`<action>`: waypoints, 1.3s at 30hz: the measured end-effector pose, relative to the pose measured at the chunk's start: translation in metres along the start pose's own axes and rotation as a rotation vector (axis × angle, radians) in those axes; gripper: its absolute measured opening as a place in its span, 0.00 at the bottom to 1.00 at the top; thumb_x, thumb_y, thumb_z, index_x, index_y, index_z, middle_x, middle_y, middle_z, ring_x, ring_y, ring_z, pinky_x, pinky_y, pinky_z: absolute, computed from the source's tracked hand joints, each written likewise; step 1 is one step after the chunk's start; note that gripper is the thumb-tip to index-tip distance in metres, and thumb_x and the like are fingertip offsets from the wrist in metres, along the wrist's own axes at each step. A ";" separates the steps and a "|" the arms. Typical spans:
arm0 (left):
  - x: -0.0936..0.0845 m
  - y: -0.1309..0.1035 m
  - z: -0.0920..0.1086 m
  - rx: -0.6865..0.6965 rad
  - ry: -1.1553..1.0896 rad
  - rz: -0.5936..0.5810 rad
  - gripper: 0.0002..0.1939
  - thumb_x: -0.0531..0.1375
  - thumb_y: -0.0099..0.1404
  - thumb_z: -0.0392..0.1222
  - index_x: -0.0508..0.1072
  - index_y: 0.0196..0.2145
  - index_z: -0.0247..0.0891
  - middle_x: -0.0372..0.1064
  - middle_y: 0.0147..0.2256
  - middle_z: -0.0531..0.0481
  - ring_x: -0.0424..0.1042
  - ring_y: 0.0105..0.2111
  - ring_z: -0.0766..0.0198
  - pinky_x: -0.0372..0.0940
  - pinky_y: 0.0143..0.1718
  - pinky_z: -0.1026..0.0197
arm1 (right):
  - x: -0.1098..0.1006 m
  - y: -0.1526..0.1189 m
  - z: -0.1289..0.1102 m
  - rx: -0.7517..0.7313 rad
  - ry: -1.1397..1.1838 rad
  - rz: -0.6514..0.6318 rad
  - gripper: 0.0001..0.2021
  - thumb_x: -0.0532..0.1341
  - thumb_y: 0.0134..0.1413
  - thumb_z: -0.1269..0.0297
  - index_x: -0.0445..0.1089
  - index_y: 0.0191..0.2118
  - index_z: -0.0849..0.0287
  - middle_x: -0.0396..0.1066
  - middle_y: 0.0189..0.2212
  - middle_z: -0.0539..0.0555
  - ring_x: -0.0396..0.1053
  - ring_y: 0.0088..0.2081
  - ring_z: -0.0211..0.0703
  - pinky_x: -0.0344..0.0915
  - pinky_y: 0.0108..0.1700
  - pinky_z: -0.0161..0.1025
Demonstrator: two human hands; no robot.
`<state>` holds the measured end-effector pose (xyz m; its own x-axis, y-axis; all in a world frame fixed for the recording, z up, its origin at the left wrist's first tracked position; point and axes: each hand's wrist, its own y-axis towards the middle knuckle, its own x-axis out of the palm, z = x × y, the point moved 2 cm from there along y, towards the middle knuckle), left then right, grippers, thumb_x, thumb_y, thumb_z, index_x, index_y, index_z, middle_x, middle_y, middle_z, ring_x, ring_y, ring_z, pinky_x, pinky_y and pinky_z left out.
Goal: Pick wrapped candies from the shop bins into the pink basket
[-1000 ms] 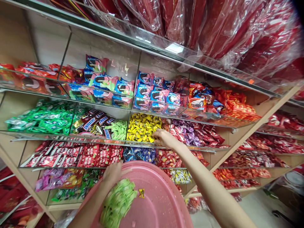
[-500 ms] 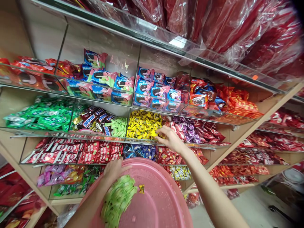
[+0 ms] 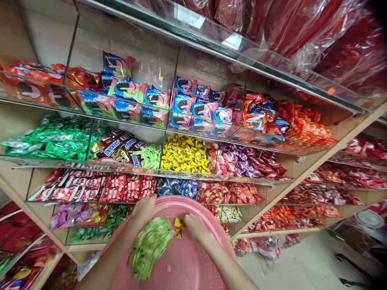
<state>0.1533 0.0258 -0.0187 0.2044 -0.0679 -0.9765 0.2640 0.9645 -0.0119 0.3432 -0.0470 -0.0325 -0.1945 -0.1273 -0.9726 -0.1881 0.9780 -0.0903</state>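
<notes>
My left hand (image 3: 147,210) is closed on the back-left rim of a pink plastic basin (image 3: 195,264) with a perforated wall. A heap of green-wrapped candies (image 3: 152,247) lies in the left part of the basin, below that hand. Over the basin, right of the heap, my right hand (image 3: 194,226) has its fingers curled. One yellow-wrapped candy (image 3: 177,222) shows at its fingertips; a second yellow one lies just below it. On the shelf in front, a pile of yellow-wrapped candies (image 3: 186,156) fills a compartment beside the loose green candies (image 3: 151,156).
Snickers bars (image 3: 111,147) and green packets (image 3: 51,139) sit left on the same shelf, purple candies (image 3: 237,155) right. Blue cookie packs (image 3: 183,102) stand above, behind a clear lip. Red packets (image 3: 131,187) lie below. Plastic-wrapped red bags (image 3: 287,28) fill the top.
My right hand has moved from the yellow candy pile down over the basin, bringing a yellow-wrapped candy beside the one there before. My left hand stays on the rim.
</notes>
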 end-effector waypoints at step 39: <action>0.004 -0.002 -0.002 -0.001 -0.008 0.042 0.34 0.43 0.57 0.67 0.69 0.41 0.34 0.73 0.36 0.36 0.72 0.38 0.47 0.64 0.35 0.54 | -0.204 0.055 0.010 -0.037 -0.579 0.605 0.15 0.48 0.55 0.76 0.60 0.48 0.61 0.69 0.38 0.58 0.58 0.40 0.50 0.52 0.39 0.42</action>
<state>0.1516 0.0237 -0.0225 0.2228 -0.0289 -0.9744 0.2541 0.9667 0.0294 0.3823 0.0348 0.1588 0.2509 0.5326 -0.8083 -0.2436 0.8429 0.4798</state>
